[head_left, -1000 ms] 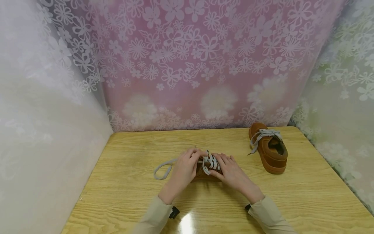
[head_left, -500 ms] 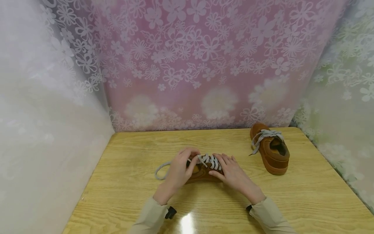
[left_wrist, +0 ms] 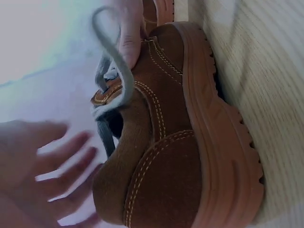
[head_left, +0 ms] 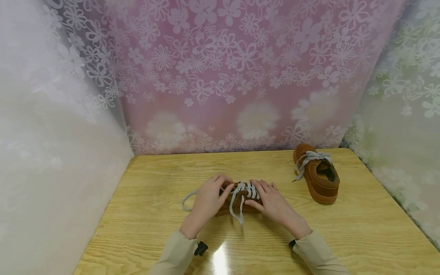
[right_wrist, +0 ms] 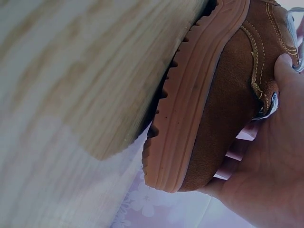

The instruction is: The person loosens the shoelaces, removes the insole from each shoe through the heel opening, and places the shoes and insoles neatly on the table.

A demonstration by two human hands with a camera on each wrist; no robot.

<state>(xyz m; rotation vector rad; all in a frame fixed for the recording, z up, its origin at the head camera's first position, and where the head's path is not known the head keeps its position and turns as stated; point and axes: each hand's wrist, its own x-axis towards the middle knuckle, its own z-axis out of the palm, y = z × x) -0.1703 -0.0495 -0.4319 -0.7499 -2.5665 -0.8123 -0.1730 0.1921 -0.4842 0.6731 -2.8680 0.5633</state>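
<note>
A brown suede shoe [head_left: 223, 208] with grey laces [head_left: 240, 206] sits on the table, its heel to the left and toe to the right in the head view. My right hand [head_left: 275, 202] holds its toe end, thumb on the near side and fingers across the top. Above the opening is my left hand [head_left: 207, 196], fingers bent loosely; in the left wrist view those fingers [left_wrist: 61, 175] stand apart from the shoe's collar [left_wrist: 128, 152] with nothing between them. One lace end drapes down the near side. Another lace [head_left: 187, 202] trails left behind the left hand.
A matching brown shoe [head_left: 319, 179] with grey laces stands at the back right of the wooden table [head_left: 154, 172]. Floral curtains [head_left: 233, 95] enclose the table at the back and both sides.
My left hand was over the laces, then drew left while pinching a lace. That lace is now released and hangs down the shoe's near side. The right hand has stayed on the toe.
</note>
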